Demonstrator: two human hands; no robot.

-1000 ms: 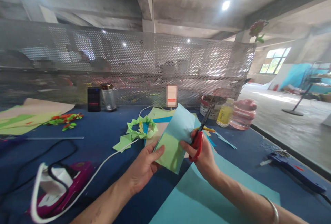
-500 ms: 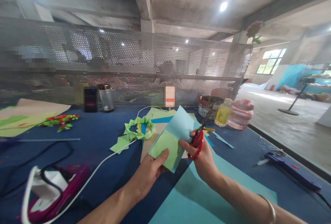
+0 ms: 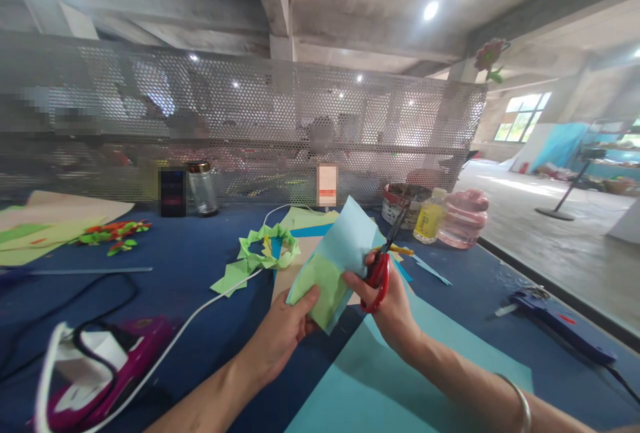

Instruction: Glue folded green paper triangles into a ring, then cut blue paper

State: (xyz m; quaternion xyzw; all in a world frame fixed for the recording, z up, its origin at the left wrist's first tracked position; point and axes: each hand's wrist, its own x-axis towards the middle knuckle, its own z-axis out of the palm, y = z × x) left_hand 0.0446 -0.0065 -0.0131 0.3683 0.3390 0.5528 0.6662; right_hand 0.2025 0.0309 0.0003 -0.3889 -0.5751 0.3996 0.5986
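Note:
My left hand (image 3: 287, 320) pinches the lower left edge of a light green paper piece (image 3: 323, 280), which lies over a light blue paper sheet (image 3: 353, 233). Red-handled scissors (image 3: 381, 280) hang on the fingers of my right hand (image 3: 395, 313), their dark blades pointing up and away. The right thumb and fingers also press the right side of the stacked papers. A large light blue sheet (image 3: 425, 380) lies on the table below the right forearm. Just beyond my hands rests a ring of folded green paper (image 3: 270, 246).
At left lie a purple iron-like device (image 3: 125, 366) with a white cord and red-green paper pieces (image 3: 113, 232). A glass bottle (image 3: 203, 190), a basket (image 3: 405, 205), a yellow-labelled bottle (image 3: 429, 218) and a pink bottle (image 3: 464, 220) stand behind. A blue tool (image 3: 563, 326) lies right.
The stacked papers have bent a little more between my hands. Both hands remain almost in the same place, and the whole view has shifted slightly.

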